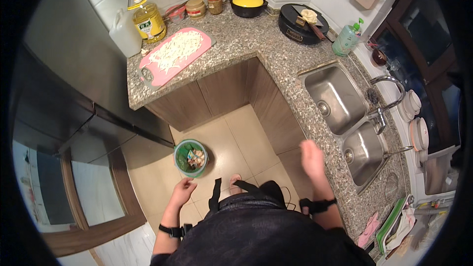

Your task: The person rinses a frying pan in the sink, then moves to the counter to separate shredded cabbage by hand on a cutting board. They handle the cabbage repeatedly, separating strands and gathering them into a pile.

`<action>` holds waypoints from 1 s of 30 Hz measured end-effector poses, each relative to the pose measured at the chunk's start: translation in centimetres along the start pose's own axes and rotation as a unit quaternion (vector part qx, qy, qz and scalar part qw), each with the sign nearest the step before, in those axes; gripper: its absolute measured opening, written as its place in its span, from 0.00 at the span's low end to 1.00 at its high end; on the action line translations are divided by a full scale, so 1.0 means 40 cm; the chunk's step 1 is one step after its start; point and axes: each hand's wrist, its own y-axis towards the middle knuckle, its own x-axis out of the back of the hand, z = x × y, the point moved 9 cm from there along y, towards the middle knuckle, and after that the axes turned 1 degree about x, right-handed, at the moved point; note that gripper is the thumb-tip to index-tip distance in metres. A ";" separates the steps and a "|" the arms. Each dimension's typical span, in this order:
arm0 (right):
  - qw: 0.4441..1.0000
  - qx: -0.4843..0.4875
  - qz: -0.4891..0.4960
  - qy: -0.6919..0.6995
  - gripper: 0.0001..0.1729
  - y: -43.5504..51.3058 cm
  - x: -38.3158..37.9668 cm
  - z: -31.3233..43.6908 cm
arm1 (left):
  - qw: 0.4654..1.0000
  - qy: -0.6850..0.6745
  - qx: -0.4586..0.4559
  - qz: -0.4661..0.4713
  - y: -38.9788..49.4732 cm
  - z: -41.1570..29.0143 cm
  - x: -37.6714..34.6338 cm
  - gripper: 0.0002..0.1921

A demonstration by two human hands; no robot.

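Observation:
My left hand (183, 191) hangs just below the lined trash bin (190, 158), its fingers loosely bent; whether something small is between them cannot be told. Near the counter's front edge, my right hand (312, 155) is raised, blurred, with no object visible in it. The green-lined bin stands on the tiled floor and holds food scraps and wrappers. On the counter, a pink cutting board (176, 55) bears a spread of pale, thin-cut strips (180, 49). To the right, a cleaver (317, 30) with a wooden handle and a pale, folded piece of food (309, 16) lie on a round black appliance (290, 29).
The granite counter (236, 49) bends around me. A double steel sink (334, 96) with a faucet (397, 97) is at right. An oil bottle (149, 22), a white jug (125, 36) and a yellow-lidded pot (248, 1) stand behind. A tall dark cabinet or refrigerator (96, 62) borders the left.

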 end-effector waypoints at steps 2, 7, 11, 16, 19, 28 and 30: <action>0.993 0.102 0.051 0.028 0.07 0.093 -0.129 0.170 | 0.999 -0.034 0.032 -0.016 -0.001 0.040 0.031 0.21; 0.971 0.118 0.192 0.075 0.08 0.298 -0.334 0.359 | 0.990 -0.085 0.105 -0.029 0.000 0.113 0.029 0.22; 0.965 0.161 0.202 0.051 0.11 0.508 -0.461 0.434 | 0.984 -0.114 0.137 -0.028 0.062 0.096 0.033 0.22; 0.934 0.229 0.266 0.069 0.26 0.834 -0.695 0.542 | 0.975 -0.093 0.169 -0.113 0.166 -0.022 0.130 0.22; 0.917 0.316 0.240 0.043 0.36 1.044 -0.825 0.657 | 0.980 -0.065 0.138 -0.124 0.256 -0.157 0.176 0.22; 0.894 0.313 0.282 -0.153 0.42 1.373 -1.284 0.803 | 0.966 -0.094 0.181 -0.162 0.296 -0.264 0.177 0.22; 0.889 0.294 0.292 -0.195 0.42 1.368 -1.320 0.804 | 0.957 -0.104 0.224 -0.152 0.276 -0.235 0.152 0.24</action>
